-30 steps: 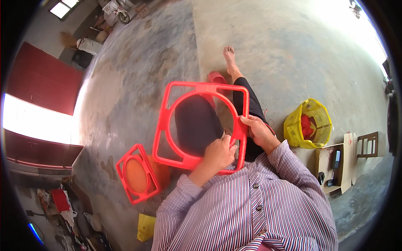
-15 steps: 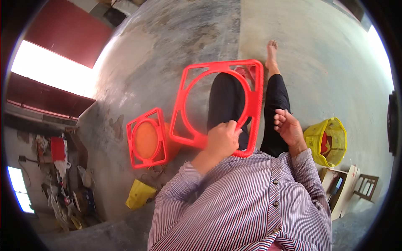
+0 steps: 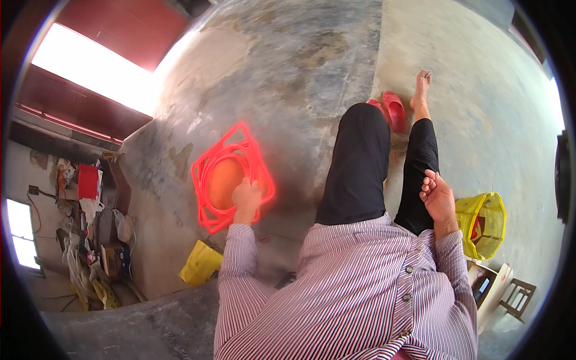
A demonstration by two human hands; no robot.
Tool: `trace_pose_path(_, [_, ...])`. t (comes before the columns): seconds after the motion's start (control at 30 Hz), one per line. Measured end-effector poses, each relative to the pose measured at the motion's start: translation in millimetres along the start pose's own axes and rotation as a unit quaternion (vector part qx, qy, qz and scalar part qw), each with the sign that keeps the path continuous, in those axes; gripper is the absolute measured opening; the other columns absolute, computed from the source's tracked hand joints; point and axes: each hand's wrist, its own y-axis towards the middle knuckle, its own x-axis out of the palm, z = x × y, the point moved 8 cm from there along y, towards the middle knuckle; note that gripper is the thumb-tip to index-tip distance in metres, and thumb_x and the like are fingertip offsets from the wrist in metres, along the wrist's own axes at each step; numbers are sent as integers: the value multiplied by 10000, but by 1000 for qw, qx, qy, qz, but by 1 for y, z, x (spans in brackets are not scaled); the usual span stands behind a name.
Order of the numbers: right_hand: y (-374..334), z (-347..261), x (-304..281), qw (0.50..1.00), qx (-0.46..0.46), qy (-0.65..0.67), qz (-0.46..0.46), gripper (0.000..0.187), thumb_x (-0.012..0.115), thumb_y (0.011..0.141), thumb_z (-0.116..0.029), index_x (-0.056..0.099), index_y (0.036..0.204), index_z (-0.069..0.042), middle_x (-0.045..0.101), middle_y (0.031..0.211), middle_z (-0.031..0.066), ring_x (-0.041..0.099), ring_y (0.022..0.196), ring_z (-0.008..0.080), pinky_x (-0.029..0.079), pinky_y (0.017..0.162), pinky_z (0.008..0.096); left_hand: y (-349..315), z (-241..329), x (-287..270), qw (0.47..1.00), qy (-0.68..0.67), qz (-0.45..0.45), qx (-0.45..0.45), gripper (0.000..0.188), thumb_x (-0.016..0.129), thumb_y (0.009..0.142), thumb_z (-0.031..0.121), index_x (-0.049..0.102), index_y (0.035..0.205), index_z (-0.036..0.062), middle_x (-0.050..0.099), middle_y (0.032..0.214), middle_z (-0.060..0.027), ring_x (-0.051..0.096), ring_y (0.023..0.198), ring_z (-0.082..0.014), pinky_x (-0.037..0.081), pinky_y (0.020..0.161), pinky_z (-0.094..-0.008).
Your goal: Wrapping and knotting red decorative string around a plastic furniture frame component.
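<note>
Head view: the left hand (image 3: 246, 197) rests on a stack of red frames (image 3: 231, 178) lying flat on the concrete floor (image 3: 288, 78), to the left of the person's legs. The frames are squarish with a round opening, set corner-up like a diamond, one corner pointing away from the person toward the far wall; the layers are slightly twisted against each other, so no single long axis shows. Something orange fills the round opening, but what it is cannot be made out. The fingers curl over the near right edge of the stack, close together; whether they grip it or only press cannot be told, and motion blur softens the outlines. The right hand (image 3: 437, 201) lies on the right thigh, fingers loosely bent, holding nothing. A yellow bag (image 3: 483, 225) sits just right of it. Bare floor lies open beyond the stack; clutter (image 3: 90, 240) lines the left wall.
</note>
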Motion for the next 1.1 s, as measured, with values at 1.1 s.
trace_pose_path(1.1, [7, 5, -2, 998, 7, -31, 50, 255, 478, 1009, -258, 620, 1101, -67, 618, 816, -29, 572, 697, 85, 493, 637, 236, 2, -110, -6, 977, 87, 113, 162, 196, 644, 836, 174, 540, 919, 29, 608, 902, -171, 568, 894, -359, 477, 777, -462])
